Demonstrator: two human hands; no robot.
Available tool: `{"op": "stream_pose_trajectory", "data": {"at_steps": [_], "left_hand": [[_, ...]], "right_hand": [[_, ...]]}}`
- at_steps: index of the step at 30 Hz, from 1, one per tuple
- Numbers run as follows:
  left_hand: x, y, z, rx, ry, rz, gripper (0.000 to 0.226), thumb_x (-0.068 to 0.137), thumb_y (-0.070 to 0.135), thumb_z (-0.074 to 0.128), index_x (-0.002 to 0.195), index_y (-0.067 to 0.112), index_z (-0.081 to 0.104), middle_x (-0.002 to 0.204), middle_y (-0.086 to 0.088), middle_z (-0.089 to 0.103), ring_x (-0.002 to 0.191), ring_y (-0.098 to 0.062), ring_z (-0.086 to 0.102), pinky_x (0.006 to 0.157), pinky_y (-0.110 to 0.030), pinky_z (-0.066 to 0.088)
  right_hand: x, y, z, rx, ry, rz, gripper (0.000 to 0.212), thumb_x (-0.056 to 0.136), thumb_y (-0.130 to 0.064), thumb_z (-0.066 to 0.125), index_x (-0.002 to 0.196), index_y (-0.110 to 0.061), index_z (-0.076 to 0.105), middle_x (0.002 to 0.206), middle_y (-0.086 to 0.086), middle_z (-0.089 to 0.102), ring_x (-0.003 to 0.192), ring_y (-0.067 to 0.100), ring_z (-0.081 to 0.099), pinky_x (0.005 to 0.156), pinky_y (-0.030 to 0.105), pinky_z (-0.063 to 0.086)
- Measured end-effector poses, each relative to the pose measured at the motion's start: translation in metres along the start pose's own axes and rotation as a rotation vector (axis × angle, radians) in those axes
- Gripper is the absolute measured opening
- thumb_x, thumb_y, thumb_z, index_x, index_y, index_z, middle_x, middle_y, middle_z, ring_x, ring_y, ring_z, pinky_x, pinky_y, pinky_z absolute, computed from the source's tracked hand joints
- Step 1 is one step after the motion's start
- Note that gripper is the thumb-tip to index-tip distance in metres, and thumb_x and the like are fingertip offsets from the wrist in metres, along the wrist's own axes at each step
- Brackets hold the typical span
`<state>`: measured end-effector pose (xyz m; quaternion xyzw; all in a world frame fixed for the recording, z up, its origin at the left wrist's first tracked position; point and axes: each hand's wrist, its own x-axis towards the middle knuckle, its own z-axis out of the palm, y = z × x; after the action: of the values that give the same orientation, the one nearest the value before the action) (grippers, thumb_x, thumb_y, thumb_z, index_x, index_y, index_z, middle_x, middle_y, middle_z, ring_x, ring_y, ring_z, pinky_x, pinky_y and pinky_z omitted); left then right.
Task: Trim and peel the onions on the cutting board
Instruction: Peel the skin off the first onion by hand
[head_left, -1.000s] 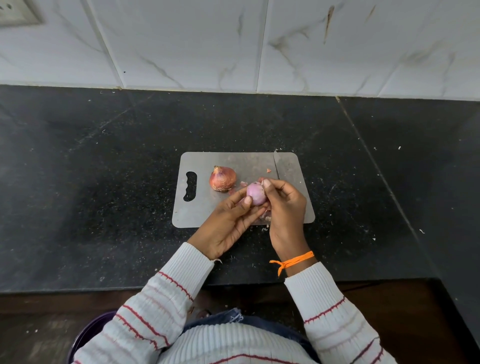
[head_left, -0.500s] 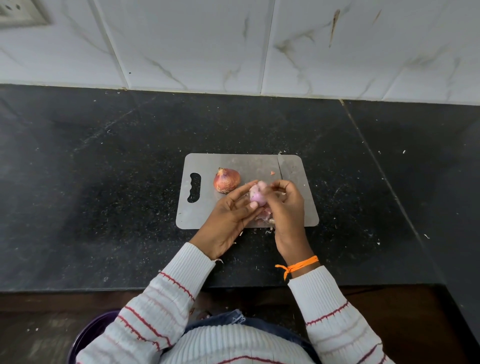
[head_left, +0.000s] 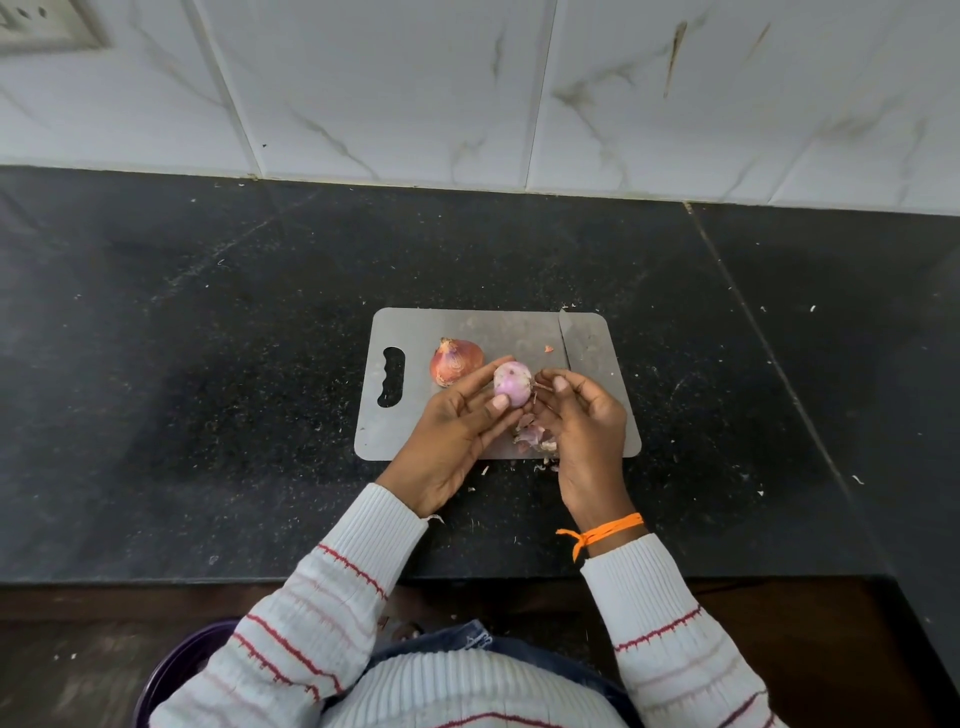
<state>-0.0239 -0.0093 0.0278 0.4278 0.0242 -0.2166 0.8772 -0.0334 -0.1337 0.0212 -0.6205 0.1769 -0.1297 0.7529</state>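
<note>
My left hand (head_left: 457, 431) cradles the peeled onion (head_left: 511, 383); my right hand (head_left: 576, 415) pinches a skin shred (head_left: 543, 387) beside it, best pulled away gently.

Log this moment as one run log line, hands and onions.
left hand: holds peeled onion | right hand: fingers at its skin | unpeeled onion: on cutting board | peels: on board
</note>
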Motion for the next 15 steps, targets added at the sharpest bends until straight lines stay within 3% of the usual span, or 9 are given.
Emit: {"op": "stream_pose_trajectory", "data": {"at_steps": [2, 6, 10, 15], "left_hand": [[0.0003, -0.0007, -0.0005, 0.000, 0.008, -0.005, 0.035, 0.091, -0.006, 0.044, 0.119, 0.010, 0.057, 0.110, -0.006, 0.069, 0.100, -0.014, 0.066, 0.084, -0.021, 0.054], [0.0023, -0.0045, 0.0014, 0.019, 0.056, -0.053, 0.029, 0.097, 0.010, 0.042, 0.121, -0.001, 0.054, 0.100, -0.013, 0.070, 0.088, -0.016, 0.069, 0.081, -0.022, 0.056], [0.0032, -0.0044, 0.0031, 0.030, 0.109, -0.111, 0.035, 0.100, 0.025, 0.037, 0.107, -0.002, 0.058, 0.086, -0.012, 0.071, 0.072, -0.012, 0.069, 0.071, -0.019, 0.057], [0.0031, -0.0032, 0.0044, 0.023, 0.120, -0.151, 0.041, 0.099, 0.028, 0.037, 0.115, -0.005, 0.055, 0.094, -0.016, 0.068, 0.075, -0.013, 0.068, 0.072, -0.019, 0.057]], "right_hand": [[0.0012, 0.0005, -0.0015, -0.072, 0.015, -0.032, 0.032, 0.094, 0.004, 0.041, 0.087, -0.015, 0.066, 0.084, 0.003, 0.067, 0.076, 0.011, 0.065, 0.068, 0.022, 0.054], [0.0020, 0.0033, -0.0012, -0.150, -0.004, -0.051, 0.041, 0.089, 0.011, 0.030, 0.085, -0.014, 0.062, 0.070, -0.002, 0.049, 0.057, 0.004, 0.041, 0.054, 0.015, 0.038], [0.0035, 0.0028, -0.0028, -0.223, 0.002, -0.130, 0.036, 0.096, 0.002, 0.030, 0.083, -0.018, 0.057, 0.065, -0.003, 0.044, 0.055, 0.004, 0.039, 0.052, 0.016, 0.033], [0.0054, 0.0025, -0.0026, -0.287, -0.030, -0.159, 0.019, 0.092, -0.013, 0.038, 0.083, -0.021, 0.053, 0.080, 0.000, 0.054, 0.074, 0.016, 0.052, 0.063, 0.029, 0.043]]}}
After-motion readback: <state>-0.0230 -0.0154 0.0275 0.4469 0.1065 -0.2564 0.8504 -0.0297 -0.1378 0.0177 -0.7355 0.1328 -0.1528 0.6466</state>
